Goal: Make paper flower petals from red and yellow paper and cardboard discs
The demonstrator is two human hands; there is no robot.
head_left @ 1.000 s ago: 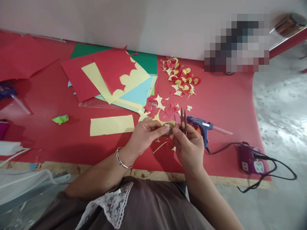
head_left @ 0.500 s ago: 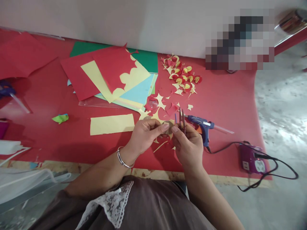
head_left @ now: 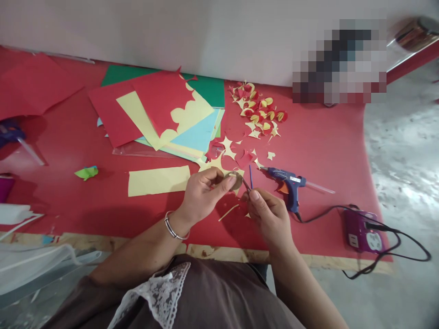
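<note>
Paper disc (head_left: 236, 181) between both hands

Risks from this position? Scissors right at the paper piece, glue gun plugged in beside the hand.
1. The scissors tips sit close to the left hand fingers pinching the small paper piece; a slip might nick them.
2. The glue gun lies just beyond the right hand, its cord running to the power strip; a wrist could perhaps snag it.
</note>
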